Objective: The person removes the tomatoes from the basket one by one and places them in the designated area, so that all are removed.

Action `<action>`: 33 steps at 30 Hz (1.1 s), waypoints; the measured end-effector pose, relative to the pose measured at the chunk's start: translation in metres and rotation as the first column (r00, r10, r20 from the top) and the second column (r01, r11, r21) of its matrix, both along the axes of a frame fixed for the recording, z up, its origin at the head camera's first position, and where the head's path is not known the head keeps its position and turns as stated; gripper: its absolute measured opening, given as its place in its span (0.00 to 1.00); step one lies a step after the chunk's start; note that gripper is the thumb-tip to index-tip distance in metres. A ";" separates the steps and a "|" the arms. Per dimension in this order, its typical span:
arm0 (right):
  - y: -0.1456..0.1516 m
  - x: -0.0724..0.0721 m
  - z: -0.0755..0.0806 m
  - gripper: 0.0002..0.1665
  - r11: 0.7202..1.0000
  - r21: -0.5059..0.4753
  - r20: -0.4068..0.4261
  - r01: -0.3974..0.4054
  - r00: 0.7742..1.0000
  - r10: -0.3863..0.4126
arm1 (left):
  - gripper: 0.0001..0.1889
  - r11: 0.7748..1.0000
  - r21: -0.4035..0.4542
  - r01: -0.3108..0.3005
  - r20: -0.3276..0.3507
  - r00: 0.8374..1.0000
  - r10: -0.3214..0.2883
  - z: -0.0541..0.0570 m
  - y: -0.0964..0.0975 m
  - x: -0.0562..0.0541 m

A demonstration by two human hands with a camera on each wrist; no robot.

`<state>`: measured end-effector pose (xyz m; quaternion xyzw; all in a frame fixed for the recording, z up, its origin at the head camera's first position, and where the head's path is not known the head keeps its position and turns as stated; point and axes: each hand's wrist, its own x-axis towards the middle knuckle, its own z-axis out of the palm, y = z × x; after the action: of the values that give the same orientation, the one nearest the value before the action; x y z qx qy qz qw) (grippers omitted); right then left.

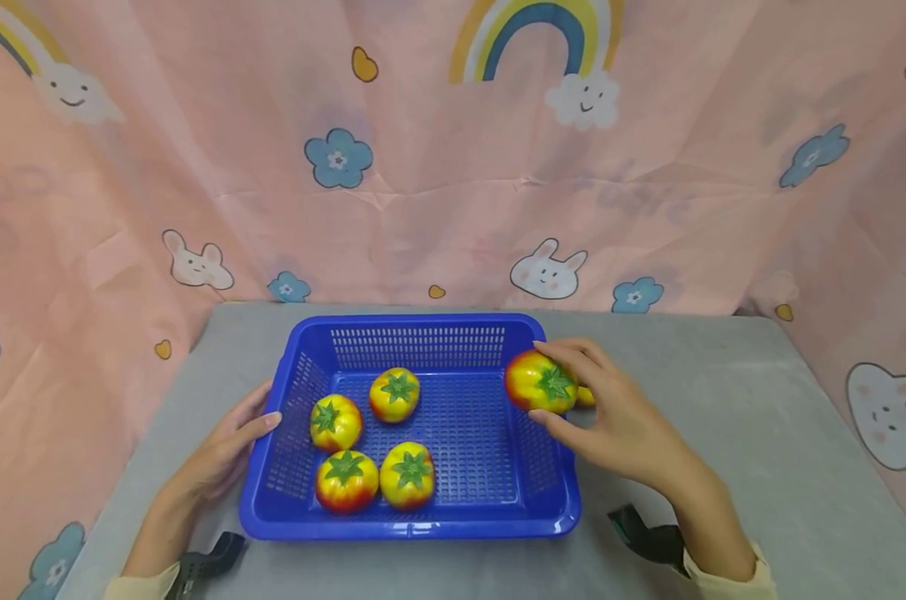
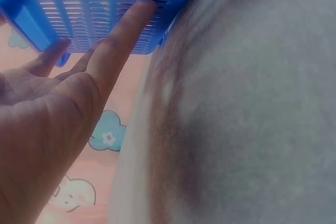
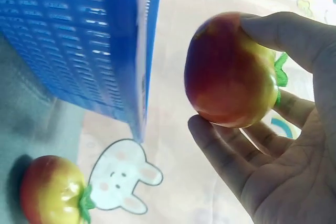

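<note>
A blue plastic basket (image 1: 411, 531) with slotted walls sits on the grey table, several yellow-and-red tomatoes (image 1: 347, 483) with green star-shaped leaves grouped in its left half. My left hand (image 1: 216, 454) holds the basket's left side, thumb at the rim; the left wrist view has its fingers along the outer wall (image 2: 113, 9). Over the right rim, my right hand (image 1: 625, 425) grips another such tomato (image 3: 228, 77) between thumb and fingertips, raised beside the basket's outer wall. One more tomato (image 3: 52, 190) lies on the table to the basket's right, mostly hidden behind my right hand in the head view.
A pink curtain (image 1: 437, 217) printed with rabbits, flowers and rainbows hangs behind and along both sides of the table (image 1: 730, 392). Dark straps (image 1: 651, 537) are at both wrists, near the basket's front corners.
</note>
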<state>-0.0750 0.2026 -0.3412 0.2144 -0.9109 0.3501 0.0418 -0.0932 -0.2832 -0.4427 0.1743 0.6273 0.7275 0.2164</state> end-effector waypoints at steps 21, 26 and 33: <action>0.023 0.017 -0.019 0.47 0.987 -0.041 -0.166 0.157 0.973 -0.162 | 0.33 1.000 -0.007 0.006 -0.004 1.000 -0.006 0.000 0.002 -0.002; 0.023 0.016 -0.022 0.47 0.986 -0.018 -0.165 0.168 0.972 -0.168 | 0.32 1.000 0.018 0.010 0.000 1.000 -0.010 -0.002 0.002 -0.002; 0.024 0.014 -0.026 0.47 0.982 -0.022 -0.170 0.187 0.967 -0.188 | 0.33 1.000 0.004 0.000 0.001 1.000 0.000 0.000 0.000 0.000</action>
<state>-0.0610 0.2264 -0.3676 0.1566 -0.9191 0.3273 0.1536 -0.0933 -0.2831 -0.4426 0.1741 0.6259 0.7287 0.2164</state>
